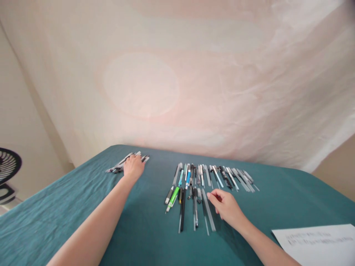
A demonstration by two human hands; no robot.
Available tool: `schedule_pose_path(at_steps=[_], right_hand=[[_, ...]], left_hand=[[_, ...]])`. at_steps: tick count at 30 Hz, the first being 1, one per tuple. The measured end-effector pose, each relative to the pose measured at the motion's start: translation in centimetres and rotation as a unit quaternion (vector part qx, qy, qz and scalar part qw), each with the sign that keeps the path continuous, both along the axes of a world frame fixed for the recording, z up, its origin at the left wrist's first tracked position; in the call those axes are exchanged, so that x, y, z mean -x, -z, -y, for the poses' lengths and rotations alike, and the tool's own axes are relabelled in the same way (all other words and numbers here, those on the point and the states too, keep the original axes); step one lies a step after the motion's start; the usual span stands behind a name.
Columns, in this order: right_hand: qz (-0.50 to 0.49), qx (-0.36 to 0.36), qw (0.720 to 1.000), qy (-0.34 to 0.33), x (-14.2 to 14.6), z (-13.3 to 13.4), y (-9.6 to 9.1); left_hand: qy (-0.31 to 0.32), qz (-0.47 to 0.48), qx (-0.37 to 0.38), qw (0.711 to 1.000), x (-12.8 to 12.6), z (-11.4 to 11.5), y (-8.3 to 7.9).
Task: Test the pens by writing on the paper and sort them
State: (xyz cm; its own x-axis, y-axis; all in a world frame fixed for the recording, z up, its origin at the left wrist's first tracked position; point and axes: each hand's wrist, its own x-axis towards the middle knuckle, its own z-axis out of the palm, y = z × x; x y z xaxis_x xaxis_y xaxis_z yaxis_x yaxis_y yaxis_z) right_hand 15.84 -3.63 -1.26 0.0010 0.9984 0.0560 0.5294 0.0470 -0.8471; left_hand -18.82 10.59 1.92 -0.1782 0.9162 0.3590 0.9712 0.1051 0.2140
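Note:
At the far left of the table, my left hand (133, 166) reaches over a loose pile of pens (119, 168). Its thumb stands apart from the fingers, whose tips are partly hidden among the pens. My right hand (226, 207) hovers at the right end of the front row, fingers half curled and apart, with no pen visible in it. Closest to its index finger lies a clear pen tube (209, 212). Left of that are a black pen (183, 210), a green pen (173, 199) and a short grey-and-white pen piece (169, 195).
Behind the front row runs a longer row of pens, including a blue-and-white pen (188, 177) and several clear tubes (244, 179). A printed white sheet (318, 242) lies at the front right. Pale cloth (194, 92) hangs behind the green-covered table (144, 229); a black fan (9, 166) stands left.

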Motion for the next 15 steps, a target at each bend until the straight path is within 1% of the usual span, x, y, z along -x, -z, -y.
schedule_pose_path(at_steps=[3,6,15], right_hand=[[-0.026,0.006,1.0,0.002,0.1,0.1,-0.1],[-0.027,0.002,1.0,-0.005,0.2,0.2,-0.2],[-0.023,-0.012,1.0,-0.015,0.2,0.1,-0.3]], left_hand=[[-0.022,-0.026,0.021,0.999,0.7,-0.2,0.5],[-0.034,-0.04,0.037,0.998,1.0,-0.4,0.9],[-0.017,-0.049,0.048,0.998,1.3,-0.9,1.7]])
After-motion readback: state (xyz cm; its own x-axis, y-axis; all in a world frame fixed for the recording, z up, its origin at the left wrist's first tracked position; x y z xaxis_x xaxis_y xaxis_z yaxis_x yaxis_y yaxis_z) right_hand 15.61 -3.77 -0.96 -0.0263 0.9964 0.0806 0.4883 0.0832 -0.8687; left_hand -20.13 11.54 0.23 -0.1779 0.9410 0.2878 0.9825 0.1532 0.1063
